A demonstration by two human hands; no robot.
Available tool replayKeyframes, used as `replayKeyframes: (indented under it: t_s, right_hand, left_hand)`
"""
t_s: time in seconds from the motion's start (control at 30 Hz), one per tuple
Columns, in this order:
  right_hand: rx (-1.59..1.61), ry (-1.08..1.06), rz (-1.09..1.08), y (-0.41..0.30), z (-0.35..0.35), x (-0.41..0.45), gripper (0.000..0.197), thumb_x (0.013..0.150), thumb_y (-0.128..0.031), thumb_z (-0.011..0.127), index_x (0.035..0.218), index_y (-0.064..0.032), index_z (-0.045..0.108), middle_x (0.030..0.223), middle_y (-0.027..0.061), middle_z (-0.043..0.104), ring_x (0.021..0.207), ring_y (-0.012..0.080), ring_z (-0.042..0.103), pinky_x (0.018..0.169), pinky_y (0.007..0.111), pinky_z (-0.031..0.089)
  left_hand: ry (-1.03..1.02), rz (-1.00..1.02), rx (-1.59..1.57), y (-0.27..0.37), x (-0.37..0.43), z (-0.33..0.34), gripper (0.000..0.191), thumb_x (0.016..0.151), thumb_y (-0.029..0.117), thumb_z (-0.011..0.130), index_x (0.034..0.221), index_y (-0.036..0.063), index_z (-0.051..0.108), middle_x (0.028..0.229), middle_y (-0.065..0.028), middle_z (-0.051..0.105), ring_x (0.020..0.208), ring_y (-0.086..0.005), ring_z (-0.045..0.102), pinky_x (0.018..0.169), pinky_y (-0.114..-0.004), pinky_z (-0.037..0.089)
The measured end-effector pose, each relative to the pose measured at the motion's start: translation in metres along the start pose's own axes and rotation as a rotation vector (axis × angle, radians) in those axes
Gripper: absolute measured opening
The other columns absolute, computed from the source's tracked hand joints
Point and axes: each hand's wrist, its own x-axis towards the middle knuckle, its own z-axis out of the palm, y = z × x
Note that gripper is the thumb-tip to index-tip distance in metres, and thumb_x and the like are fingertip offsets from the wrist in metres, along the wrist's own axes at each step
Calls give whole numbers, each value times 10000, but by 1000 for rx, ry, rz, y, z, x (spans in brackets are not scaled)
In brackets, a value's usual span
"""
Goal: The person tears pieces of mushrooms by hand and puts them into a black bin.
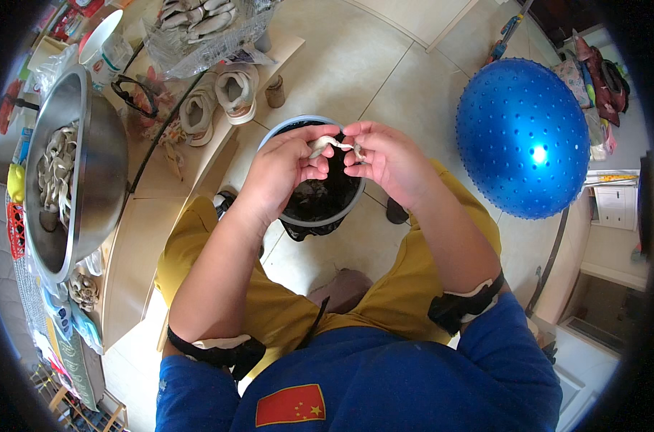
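Over a trash bin [354,208] lined with a black bag, both my hands are raised close together. A pale oyster mushroom [322,143] lies between the thumb and fingers of my left hand [275,170]. Its thin white stem stretches across to my right hand [389,162], whose fingertips pinch a small brownish stem end [357,152]. To the left, a steel basin [103,156] stands tilted in view with several mushrooms [58,167] inside. More oyster mushrooms [197,19] rest in a clear plastic bag [197,56] at the top left.
A pair of sneakers [235,94], eyeglasses [138,97] and a white paper tub [105,51] are near the basin on the wooden surface [143,221]. A large blue knobbed exercise ball [521,135] stands at the right. A small brown cylinder [275,92] is beyond the bin.
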Motion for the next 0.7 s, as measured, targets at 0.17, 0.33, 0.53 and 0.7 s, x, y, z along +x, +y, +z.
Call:
replayKeyframes:
  t_s: [0.17, 0.33, 0.53, 0.7]
  right_hand:
    - [-202, -3, -20, 0, 10, 0, 191, 828, -194, 557, 959, -57, 536, 852, 4, 561, 712, 80, 516, 669, 235, 440]
    - [-204, 11, -23, 4, 9, 1, 173, 818, -164, 589, 942, -52, 546, 842, 4, 574, 689, 52, 498, 640, 203, 422]
    - [-80, 17, -71, 9, 3, 6, 196, 798, -160, 611, 955, -55, 560, 844, 8, 599, 681, 56, 490, 643, 189, 410]
    - [-14, 27, -43, 7, 3, 4, 191, 770, -118, 635, 940, -54, 576, 830, -4, 577, 674, 57, 475, 632, 186, 405]
  left_hand:
    - [-12, -7, 14, -4, 2, -7, 360, 799, 35, 359, 1121, -38, 502, 832, -38, 563, 689, -93, 519, 664, -220, 451]
    - [-15, 35, 121, -3, -1, -2, 341, 803, 12, 396, 1123, -17, 511, 857, -25, 569, 693, -78, 515, 670, -214, 451]
    - [12, 239, 500, -8, 1, 1, 334, 795, -46, 428, 1102, 22, 544, 858, -42, 577, 742, -99, 534, 688, -222, 438]
    - [78, 585, 883, -8, -2, 3, 354, 766, -80, 454, 1083, 30, 566, 885, -105, 595, 793, -153, 562, 733, -262, 448]
